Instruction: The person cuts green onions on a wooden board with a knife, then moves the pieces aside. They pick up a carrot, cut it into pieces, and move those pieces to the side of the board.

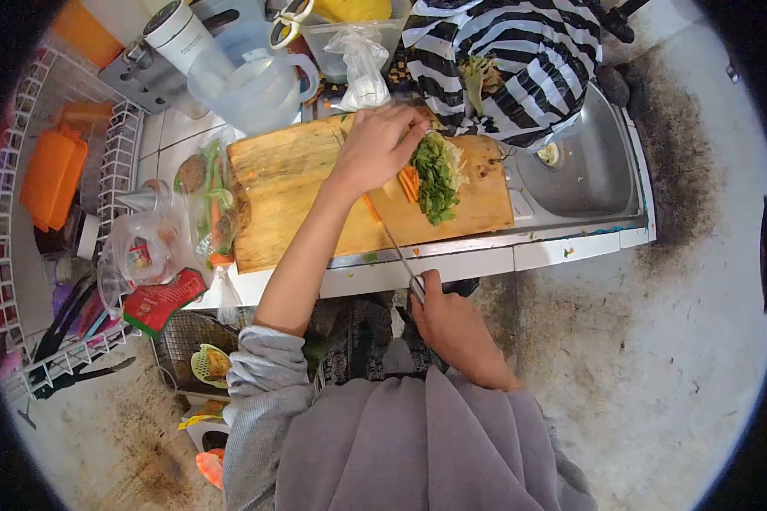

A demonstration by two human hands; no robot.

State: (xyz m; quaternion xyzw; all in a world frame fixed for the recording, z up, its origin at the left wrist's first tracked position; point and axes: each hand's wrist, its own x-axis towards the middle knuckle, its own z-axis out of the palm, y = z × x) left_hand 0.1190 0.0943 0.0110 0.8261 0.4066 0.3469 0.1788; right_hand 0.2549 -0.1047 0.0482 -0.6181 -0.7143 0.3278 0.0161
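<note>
My right hand (460, 332) is wrapped round the handle of a knife (400, 255) at the counter's front edge. The blade points up and left over the wooden cutting board (290, 187), its tip close to a thin carrot stick (371, 209). Over the board's far part, my left hand (379, 145) is closed with the fingers bent, beside the chopped greens (436, 179); what the fingertips hold, if anything, is hidden. Cut carrot pieces (408, 183) lie against the greens' left side, and pale shreds (456, 162) on their right.
Right of the board is a metal sink (601, 179), with a striped plastic bag (520, 68) over its back. A bag of vegetables (216, 200) lies at the board's left. Behind stand a clear jug (251, 85) and a white tumbler (179, 38). A wire rack (119, 162) is far left.
</note>
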